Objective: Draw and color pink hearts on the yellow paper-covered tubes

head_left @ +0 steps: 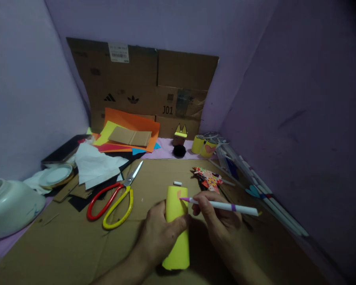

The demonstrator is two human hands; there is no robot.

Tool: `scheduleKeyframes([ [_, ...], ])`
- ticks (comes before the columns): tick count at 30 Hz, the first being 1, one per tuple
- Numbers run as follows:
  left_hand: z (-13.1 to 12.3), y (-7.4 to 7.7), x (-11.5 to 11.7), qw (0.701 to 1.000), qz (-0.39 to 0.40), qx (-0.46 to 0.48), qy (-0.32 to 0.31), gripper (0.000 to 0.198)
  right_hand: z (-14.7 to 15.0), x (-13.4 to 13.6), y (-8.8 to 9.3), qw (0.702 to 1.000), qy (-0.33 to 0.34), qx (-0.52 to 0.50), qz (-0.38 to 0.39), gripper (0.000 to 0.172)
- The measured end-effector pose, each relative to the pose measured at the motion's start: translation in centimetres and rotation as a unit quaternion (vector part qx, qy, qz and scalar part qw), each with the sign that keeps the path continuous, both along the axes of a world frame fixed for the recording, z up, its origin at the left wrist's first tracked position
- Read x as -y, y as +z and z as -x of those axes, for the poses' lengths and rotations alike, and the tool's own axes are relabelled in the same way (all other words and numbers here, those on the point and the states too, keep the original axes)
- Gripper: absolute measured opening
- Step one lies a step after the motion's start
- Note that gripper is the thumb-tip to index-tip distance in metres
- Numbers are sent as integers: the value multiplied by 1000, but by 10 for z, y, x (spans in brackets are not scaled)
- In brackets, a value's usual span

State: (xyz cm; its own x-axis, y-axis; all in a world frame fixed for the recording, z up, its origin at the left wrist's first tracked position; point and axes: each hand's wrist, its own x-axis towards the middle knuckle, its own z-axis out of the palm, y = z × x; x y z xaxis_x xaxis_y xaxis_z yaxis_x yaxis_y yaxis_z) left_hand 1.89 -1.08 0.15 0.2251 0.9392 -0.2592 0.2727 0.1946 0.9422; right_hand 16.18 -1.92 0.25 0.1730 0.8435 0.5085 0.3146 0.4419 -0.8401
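My left hand (pixel 163 229) is wrapped around a yellow paper-covered tube (pixel 178 245), its thumb lying across the front. The tube points away from me over the cardboard. Near its far end sits a small orange paper shape (pixel 179 194). In my right hand (pixel 218 217) is a white felt-tip marker (pixel 225 205) with a purple tip and band. The marker's tip is at the tube's surface beside the orange shape; whether it touches, I cannot tell. Just beyond the tube lies a small white cap-like piece (pixel 177 183).
Red-and-yellow-handled scissors (pixel 118 202) lie open to the left. White paper (pixel 97 164) and orange sheets (pixel 130 118) are behind them. A white ceramic bowl (pixel 12 209) stands at far left. Yellow rolls (pixel 207 148), a floral scrap (pixel 209 178) and white rods (pixel 273 202) are on the right.
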Motion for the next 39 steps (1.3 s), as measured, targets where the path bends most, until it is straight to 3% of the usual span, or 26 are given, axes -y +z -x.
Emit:
scheduleKeyframes([
  [8, 1, 2, 0, 1000, 1, -7, 0, 30, 0, -4, -1, 999, -5, -24, -41, 13],
  [22, 1, 1, 0, 1000, -5, -11, 0, 32, 0, -3, 4, 999, -33, 9, -16, 20],
  [39, 0, 4, 1, 1000, 0, -8, -1, 31, 0, 1, 2, 1000, -11, -1, -6, 16],
])
